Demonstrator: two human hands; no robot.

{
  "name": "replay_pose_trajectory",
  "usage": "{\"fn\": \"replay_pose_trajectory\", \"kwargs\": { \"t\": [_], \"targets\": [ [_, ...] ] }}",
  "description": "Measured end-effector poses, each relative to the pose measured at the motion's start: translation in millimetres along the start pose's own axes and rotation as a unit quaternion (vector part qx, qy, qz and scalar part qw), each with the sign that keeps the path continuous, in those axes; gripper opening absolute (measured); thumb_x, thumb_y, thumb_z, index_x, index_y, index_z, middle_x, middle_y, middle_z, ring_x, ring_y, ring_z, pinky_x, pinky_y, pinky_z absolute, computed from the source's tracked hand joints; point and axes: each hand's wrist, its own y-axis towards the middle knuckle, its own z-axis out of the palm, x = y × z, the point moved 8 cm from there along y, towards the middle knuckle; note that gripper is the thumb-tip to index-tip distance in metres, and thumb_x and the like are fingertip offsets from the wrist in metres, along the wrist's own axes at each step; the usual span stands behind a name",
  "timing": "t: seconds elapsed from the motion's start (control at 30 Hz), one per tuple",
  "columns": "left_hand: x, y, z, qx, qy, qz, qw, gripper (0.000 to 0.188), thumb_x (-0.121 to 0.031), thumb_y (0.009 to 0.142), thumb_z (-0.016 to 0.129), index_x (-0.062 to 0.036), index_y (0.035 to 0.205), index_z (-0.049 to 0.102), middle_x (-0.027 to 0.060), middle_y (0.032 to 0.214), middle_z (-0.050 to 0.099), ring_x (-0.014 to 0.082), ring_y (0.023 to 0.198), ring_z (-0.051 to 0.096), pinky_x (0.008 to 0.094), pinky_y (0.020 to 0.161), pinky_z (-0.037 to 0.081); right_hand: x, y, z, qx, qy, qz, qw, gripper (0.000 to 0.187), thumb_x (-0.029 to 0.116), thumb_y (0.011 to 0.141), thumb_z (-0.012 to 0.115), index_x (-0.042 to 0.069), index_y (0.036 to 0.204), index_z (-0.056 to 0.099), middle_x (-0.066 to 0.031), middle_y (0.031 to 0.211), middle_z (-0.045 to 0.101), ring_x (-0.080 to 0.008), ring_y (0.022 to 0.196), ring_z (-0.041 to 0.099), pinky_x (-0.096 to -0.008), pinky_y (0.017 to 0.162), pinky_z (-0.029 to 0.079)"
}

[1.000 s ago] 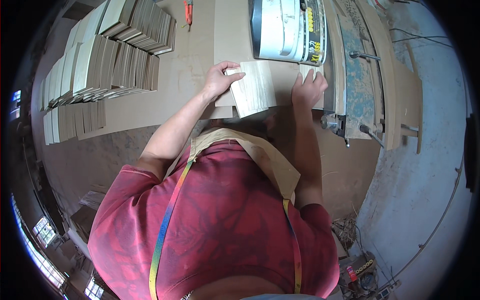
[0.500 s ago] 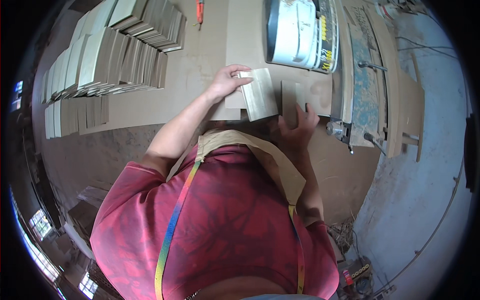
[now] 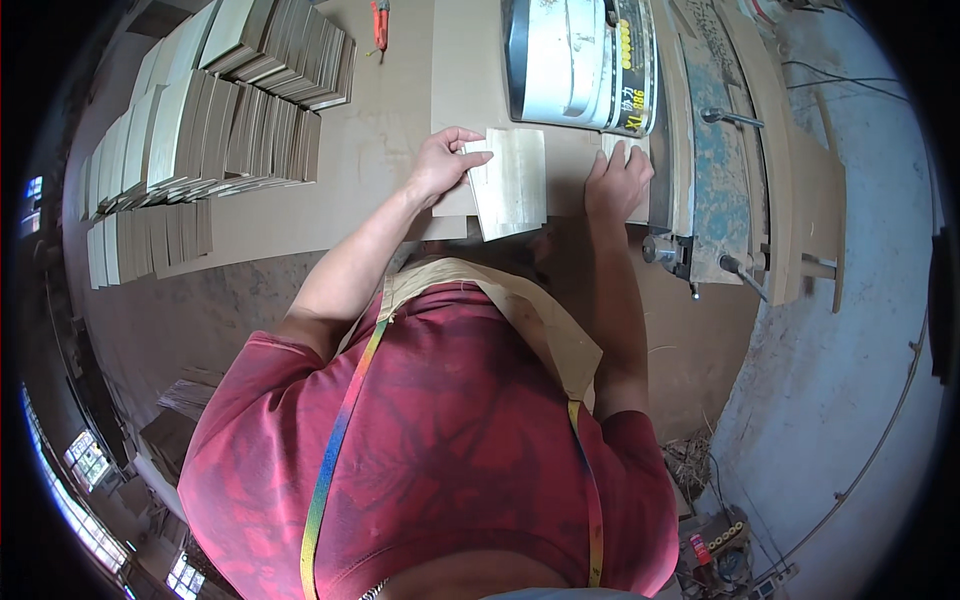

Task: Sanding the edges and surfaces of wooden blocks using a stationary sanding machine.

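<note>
My left hand pinches the left edge of a pale wooden board between thumb and fingers. This board stands tilted at the front of the table, its broad face toward me. Another edge shows behind its left side, so a second thin board may be in the same grip. To the right, my right hand is bent over a smaller pale board beside the bucket, fingertips on it. My palm and fingers hide most of that piece.
A white bucket lies on its side beyond my hands. Stacked boards fill the table's left. Red-handled pliers lie at the back. A worn blue machine bed with levers runs along the right, beside a bluish wall.
My right hand has moved away from me and rightward, from a darker-looking board to a spot by the bucket. The left-hand board has turned more squarely toward me.
</note>
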Motion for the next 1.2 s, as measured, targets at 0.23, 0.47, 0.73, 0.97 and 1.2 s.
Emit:
{"fn": "replay_pose_trajectory", "kwargs": {
  "t": [0.23,0.47,0.73,0.97,1.2],
  "targets": [
    [4.1,16.5,0.9,-0.066,0.152,0.062,0.984,0.036,-0.008,0.093,0.089,0.0005,0.123,0.073,0.0048,0.098,0.073,0.0104,0.076,0.066,0.0204,0.07,0.056,118.1,-54.0,-43.4,0.143,0.16,-0.062,0.975,0.064,0.034,0.085,0.086,0.001,0.137,0.067,-0.0223,0.131,0.062,-0.0435,0.108,0.06,-0.0533,0.091,0.056],
    [-0.8,7.2,-12.5,-0.031,0.052,0.002,0.998,0.036,-0.007,0.093,0.09,0.0014,0.123,0.072,0.0057,0.099,0.073,0.0109,0.078,0.068,0.0213,0.072,0.059,37.4,-62.1,-70.7,0.089,0.137,-0.018,0.986,0.066,0.029,0.082,0.086,0.0,0.138,0.067,-0.0276,0.144,0.059,-0.049,0.118,0.059,-0.0542,0.101,0.054],
    [-5.5,-1.6,-3.7,0.03,-0.087,0.006,0.996,0.033,-0.005,0.095,0.088,0.0042,0.122,0.072,0.0074,0.099,0.072,0.011,0.07,0.066,0.0246,0.068,0.063,-16.3,-32.9,-14.4,0.037,0.008,-0.037,0.999,0.054,0.024,0.092,0.08,0.0,0.139,0.069,-0.0272,0.141,0.063,-0.0477,0.125,0.059,-0.052,0.107,0.053],
    [1.5,10.5,0.9,-0.058,0.074,0.002,0.996,0.028,-0.005,0.095,0.088,0.0044,0.117,0.073,0.0081,0.098,0.071,0.0113,0.066,0.065,0.0248,0.059,0.061,53.5,-7.6,5.1,0.091,0.146,-0.059,0.983,0.052,0.028,0.093,0.083,0.002,0.136,0.072,-0.0255,0.131,0.067,-0.0429,0.116,0.063,-0.0517,0.097,0.057],
    [-1.9,10.6,-5.7,-0.069,0.11,0.02,0.991,0.024,-0.004,0.097,0.085,0.0047,0.115,0.072,0.0088,0.097,0.072,0.0117,0.067,0.066,0.0241,0.059,0.061,100.8,-70.5,-43.1,0.199,0.172,-0.028,0.964,0.067,0.031,0.083,0.088,0.003,0.14,0.067,-0.028,0.142,0.058,-0.0476,0.121,0.06,-0.0539,0.1,0.055]
  ]
}}
